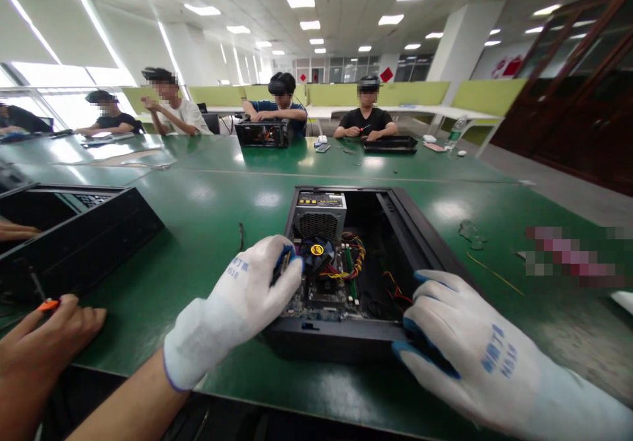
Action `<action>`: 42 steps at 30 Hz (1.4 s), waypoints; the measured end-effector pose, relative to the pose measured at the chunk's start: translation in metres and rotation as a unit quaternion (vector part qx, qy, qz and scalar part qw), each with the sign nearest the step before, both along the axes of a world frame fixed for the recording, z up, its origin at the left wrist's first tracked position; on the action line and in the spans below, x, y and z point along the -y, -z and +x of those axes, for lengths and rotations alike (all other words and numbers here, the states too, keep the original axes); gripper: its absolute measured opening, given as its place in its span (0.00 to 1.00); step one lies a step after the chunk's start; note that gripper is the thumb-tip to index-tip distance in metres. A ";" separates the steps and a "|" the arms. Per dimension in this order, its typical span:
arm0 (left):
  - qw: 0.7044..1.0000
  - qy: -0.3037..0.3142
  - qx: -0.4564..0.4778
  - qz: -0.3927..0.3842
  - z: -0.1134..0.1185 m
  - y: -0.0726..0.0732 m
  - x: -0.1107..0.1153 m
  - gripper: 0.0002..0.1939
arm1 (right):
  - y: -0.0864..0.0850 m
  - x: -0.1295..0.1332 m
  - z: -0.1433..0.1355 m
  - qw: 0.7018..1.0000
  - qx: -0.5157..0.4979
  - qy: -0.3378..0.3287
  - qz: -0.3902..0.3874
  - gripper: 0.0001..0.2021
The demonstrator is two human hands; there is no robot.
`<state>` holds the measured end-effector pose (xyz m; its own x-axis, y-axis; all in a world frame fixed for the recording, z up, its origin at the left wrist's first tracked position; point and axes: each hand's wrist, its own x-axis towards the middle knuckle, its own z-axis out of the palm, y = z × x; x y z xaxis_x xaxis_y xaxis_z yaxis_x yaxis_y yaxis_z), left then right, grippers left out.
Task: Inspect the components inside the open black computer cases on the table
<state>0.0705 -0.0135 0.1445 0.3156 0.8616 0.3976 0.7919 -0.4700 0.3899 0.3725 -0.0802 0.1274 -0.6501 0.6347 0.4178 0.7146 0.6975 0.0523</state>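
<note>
An open black computer case (333, 342) lies on its side in front of me. Inside it are a silver power supply (320, 213), a black cooling fan (316, 251) with a yellow centre label, a motherboard (321, 299) and a bundle of coloured cables (360, 260). My left hand (247, 289), in a white glove with blue fingertips, is closed at the case's left wall beside the fan; what lies between its thumb and fingers is mostly hidden. Gloved likewise, my right hand (455, 335) grips the near right corner of the case, fingers over the rim and thumb low on the outside.
At left, another person's hand (59, 335) holds an orange-handled screwdriver (48, 304) beside a second black case (99, 230). A clear plastic bag (472, 235) and a yellow strip (494, 273) lie to the right on the green table (217, 197). Several people sit across it.
</note>
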 end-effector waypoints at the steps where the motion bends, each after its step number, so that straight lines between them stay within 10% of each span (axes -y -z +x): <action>1: 1.000 0.020 -0.005 -0.002 0.005 -0.002 0.000 0.11 | 0.000 0.002 0.001 1.000 0.000 -0.002 -0.003 0.06; 6: 0.990 0.117 -0.074 0.014 0.020 0.000 0.003 0.13 | -0.001 0.010 0.004 1.000 -0.004 -0.009 -0.020 0.05; 12: 0.991 0.096 -0.090 0.023 0.023 0.005 0.007 0.11 | -0.017 0.002 0.001 0.999 0.000 0.012 -0.051 0.08; 18: 0.994 0.085 -0.073 0.013 0.024 0.004 0.007 0.09 | -0.025 -0.067 -0.021 0.983 0.152 0.029 -0.096 0.15; 25: 0.995 0.070 -0.065 -0.002 0.023 0.006 0.006 0.08 | 0.005 -0.134 -0.065 0.896 0.389 0.030 -0.213 0.15; 34: 0.996 0.063 -0.060 -0.001 0.024 0.006 0.004 0.09 | -0.009 -0.122 -0.046 0.906 0.380 0.055 -0.177 0.06; 42: 0.996 0.070 -0.061 -0.013 0.024 0.004 0.005 0.08 | -0.005 -0.127 -0.059 0.835 0.484 0.071 -0.252 0.07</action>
<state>0.0945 -0.0187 0.1405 0.4784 0.8147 0.3278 0.7608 -0.5709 0.3086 0.3134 0.0465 0.1327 -0.4322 0.6708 -0.6027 0.5847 0.7172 0.3791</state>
